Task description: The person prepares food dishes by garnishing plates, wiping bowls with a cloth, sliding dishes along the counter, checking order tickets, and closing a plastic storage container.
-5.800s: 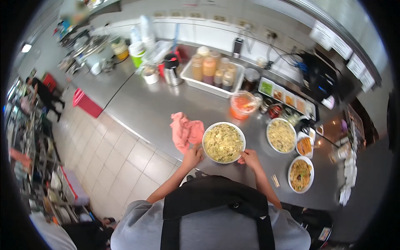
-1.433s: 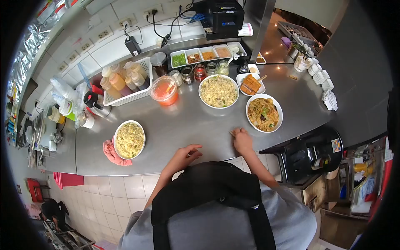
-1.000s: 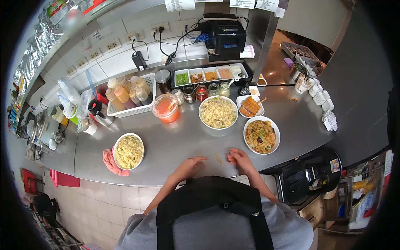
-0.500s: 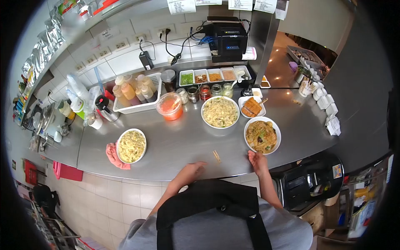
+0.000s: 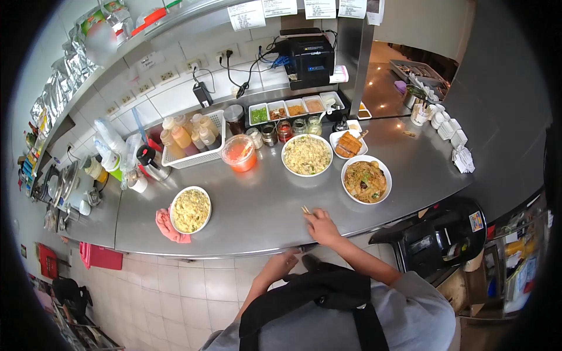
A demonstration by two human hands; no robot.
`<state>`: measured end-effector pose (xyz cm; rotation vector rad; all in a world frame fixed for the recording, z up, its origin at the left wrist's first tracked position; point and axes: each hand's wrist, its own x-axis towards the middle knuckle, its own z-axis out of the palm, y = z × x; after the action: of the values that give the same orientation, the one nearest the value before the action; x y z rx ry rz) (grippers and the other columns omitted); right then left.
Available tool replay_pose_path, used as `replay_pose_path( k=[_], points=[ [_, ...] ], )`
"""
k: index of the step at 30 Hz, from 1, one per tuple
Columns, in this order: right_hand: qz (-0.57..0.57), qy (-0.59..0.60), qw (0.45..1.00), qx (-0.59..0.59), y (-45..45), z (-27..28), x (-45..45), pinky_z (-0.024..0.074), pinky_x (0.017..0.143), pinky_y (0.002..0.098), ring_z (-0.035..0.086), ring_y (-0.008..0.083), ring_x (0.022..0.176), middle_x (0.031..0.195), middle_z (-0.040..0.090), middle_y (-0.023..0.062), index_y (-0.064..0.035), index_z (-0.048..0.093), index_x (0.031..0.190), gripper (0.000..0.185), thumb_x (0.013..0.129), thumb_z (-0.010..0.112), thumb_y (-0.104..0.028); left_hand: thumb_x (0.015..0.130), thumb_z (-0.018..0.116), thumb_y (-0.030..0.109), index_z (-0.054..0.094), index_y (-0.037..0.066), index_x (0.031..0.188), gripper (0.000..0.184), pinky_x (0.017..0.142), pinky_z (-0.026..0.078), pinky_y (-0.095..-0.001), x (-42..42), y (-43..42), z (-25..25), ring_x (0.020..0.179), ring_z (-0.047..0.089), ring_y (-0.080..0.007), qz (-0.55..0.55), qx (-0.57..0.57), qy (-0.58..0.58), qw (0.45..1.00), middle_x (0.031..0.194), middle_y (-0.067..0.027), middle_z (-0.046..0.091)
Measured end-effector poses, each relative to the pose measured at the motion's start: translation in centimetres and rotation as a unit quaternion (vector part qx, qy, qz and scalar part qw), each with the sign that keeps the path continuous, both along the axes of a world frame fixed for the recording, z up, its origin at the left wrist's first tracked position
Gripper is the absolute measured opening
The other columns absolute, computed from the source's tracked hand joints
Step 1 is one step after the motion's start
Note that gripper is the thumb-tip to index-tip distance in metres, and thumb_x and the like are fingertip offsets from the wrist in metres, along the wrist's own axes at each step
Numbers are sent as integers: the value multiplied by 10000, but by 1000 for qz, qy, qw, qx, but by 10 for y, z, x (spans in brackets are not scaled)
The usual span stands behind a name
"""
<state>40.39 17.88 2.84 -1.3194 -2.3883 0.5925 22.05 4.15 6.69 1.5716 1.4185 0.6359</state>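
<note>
Pale wooden sticks (image 5: 305,209) lie on the steel counter (image 5: 252,205) at the fingertips of the right hand (image 5: 321,226), their ends showing just past them. That hand's fingers are bent and close together over the sticks; whether they pinch them, one cannot tell. Left of it and nearer the body, the left hand (image 5: 281,264) hangs by the counter edge, fingers partly curled, its grip hidden from view. Ahead of the right hand stands a bowl of fried rice (image 5: 306,155); ahead and to its right, a bowl of stir-fried noodles (image 5: 366,179), with a dish of sliced fried cutlet (image 5: 349,144) just beyond. Well to its left, a second fried rice bowl (image 5: 190,210) touches a pink cloth (image 5: 167,225). Ahead-left of it sits an orange-red plastic tub (image 5: 239,153), beside a white basket of squeeze bottles (image 5: 218,153)
</note>
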Motion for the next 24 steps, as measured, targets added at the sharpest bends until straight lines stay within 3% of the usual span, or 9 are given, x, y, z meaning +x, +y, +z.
replay_pose_path(
  k=[6,12,14,15,16,18,19,21,24],
  points=[
    [53,-44,996,62,5,-15,3,447,845,421,494,306,1016,1104,502,122,-94,598,1123,322,801,588,-115,887,575,191,576,73,1139,278,699,516,-383,11,1,29,763,643,-315,60,4,30,998,868,-157,656],
    [95,72,992,33,32,-26,24,473,776,349,541,303,859,881,552,108,-47,642,953,193,765,601,-30,876,552,149,592,54,1115,260,736,506,-390,20,5,20,843,643,-329,119,-21,37,992,937,-178,657],
    [151,98,981,-75,38,2,35,490,732,325,587,258,788,819,580,95,-24,610,941,164,777,605,-25,856,572,128,595,54,1106,262,750,504,-392,32,17,18,888,630,-337,145,82,50,985,1003,-186,638],
    [160,97,980,-72,43,8,41,490,732,325,587,258,788,819,580,95,-24,610,941,164,777,605,-25,838,580,101,598,49,1106,274,780,497,-390,42,26,21,922,615,-349,187,58,36,980,1058,-191,617],
    [170,138,959,-179,47,11,49,495,722,312,600,218,794,837,596,85,-24,594,944,157,788,613,-35,838,580,101,598,49,1106,274,780,497,-390,54,37,24,922,615,-349,196,62,35,978,1058,-191,617],
    [185,171,926,-281,61,25,68,499,713,298,614,178,800,856,613,75,-24,578,948,156,800,621,-46,829,575,84,595,47,1121,295,799,487,-389,81,61,32,919,609,-363,194,252,179,931,1056,-187,616],
    [207,173,916,-296,69,35,79,499,728,295,611,151,828,879,621,71,-28,567,956,164,809,632,-65,829,575,84,595,47,1121,295,799,487,-389,94,74,33,919,609,-363,202,254,180,929,1056,-187,616],
    [233,175,904,-313,84,56,100,502,753,299,611,134,846,879,625,60,-31,557,978,197,816,651,-93,816,577,72,614,51,1105,292,814,478,-393,116,97,30,920,603,-367,181,86,69,977,1045,-187,618],
    [233,226,888,-325,112,67,134,501,755,295,617,139,840,871,634,54,-30,573,979,191,817,651,-95,806,580,72,632,44,1067,268,807,476,-399,141,128,25,927,596,-372,183,121,69,973,1044,-191,619]
  ],
)
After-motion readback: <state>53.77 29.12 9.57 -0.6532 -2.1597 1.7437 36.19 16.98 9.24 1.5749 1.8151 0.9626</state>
